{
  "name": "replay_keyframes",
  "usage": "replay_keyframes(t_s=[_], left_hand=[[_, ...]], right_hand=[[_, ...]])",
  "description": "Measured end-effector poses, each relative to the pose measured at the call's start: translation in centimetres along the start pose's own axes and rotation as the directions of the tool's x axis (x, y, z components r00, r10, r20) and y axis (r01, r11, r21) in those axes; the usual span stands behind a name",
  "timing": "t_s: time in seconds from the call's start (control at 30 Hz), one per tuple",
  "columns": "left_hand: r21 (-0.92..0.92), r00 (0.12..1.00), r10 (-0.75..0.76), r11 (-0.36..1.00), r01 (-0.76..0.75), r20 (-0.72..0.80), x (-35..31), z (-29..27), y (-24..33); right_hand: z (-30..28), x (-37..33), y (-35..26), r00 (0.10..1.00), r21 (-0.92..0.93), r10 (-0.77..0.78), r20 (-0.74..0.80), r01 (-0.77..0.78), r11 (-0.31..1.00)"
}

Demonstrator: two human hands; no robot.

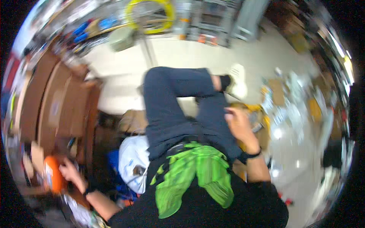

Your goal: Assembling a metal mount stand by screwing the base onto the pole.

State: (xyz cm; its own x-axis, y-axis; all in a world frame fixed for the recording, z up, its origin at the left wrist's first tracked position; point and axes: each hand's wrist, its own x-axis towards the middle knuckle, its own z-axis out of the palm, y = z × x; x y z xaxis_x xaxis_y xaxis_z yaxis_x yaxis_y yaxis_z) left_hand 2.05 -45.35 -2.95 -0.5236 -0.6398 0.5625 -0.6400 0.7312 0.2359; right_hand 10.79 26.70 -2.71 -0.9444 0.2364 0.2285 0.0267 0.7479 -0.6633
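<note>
My left hand (70,171) reaches out to the far left, its fingers against the right side of a bright orange rounded object (54,174). Motion blur hides whether the fingers grip that object, and its kind is not clear. Over my right thigh, my right hand (239,123) hovers with loosely bent fingers, apart and holding nothing visible. Dark bands circle both wrists. A green patterned cloth (194,171) hangs down the front of my black shirt. My legs are bent, one crossed over the other, with a white shoe (237,81) showing.
Brown cardboard boxes (49,102) stand on the left. A white plastic bag (134,161) lies by my left thigh. Clear plastic wrapping and cardboard scraps (285,102) litter the floor at right. Farther off are a yellow coiled hose (167,11), a greenish stool (121,39) and a grey ladder (211,22).
</note>
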Motion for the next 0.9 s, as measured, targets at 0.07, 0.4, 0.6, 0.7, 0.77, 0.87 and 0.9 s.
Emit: replay_keyframes(t_s=[0.07,0.4,0.6,0.7,0.77,0.87,0.9], left_hand=[[-0.07,0.991,0.116,0.99,-0.121,-0.073,-3.3,-5.2,4.5],[-0.691,0.782,0.568,0.673,-0.262,0.257,-9.4,-5.5,21.3],[-0.909,0.452,0.813,0.416,-0.011,0.367,-15.9,-6.2,28.3],[-0.958,0.437,0.852,0.249,0.144,0.287,-18.9,-7.2,30.7],[-0.926,0.355,0.864,0.376,0.017,0.357,-20.0,-9.9,32.6],[-0.949,0.282,0.906,0.303,0.086,0.315,-21.3,-10.6,33.5],[-0.948,0.275,0.907,0.308,0.084,0.319,-21.5,-10.8,33.7]], right_hand=[[-0.2,1.0,-3.0,0.934,0.004,-0.327,0.14,0.33,0.944],[-7.7,-0.8,1.4,0.995,0.702,0.091,-0.051,-0.029,0.712],[-9.2,-1.3,-7.8,0.879,0.767,-0.417,-0.232,0.429,0.478],[-8.9,-1.2,-12.7,0.678,0.833,-0.592,-0.436,0.554,0.02],[-6.9,-1.1,-15.4,0.668,0.821,-0.5,-0.551,0.541,-0.182],[-5.2,-3.0,-20.1,0.79,0.774,-0.24,-0.564,0.404,-0.487],[-5.4,-2.9,-20.5,0.836,0.731,-0.147,-0.528,0.361,-0.579]])
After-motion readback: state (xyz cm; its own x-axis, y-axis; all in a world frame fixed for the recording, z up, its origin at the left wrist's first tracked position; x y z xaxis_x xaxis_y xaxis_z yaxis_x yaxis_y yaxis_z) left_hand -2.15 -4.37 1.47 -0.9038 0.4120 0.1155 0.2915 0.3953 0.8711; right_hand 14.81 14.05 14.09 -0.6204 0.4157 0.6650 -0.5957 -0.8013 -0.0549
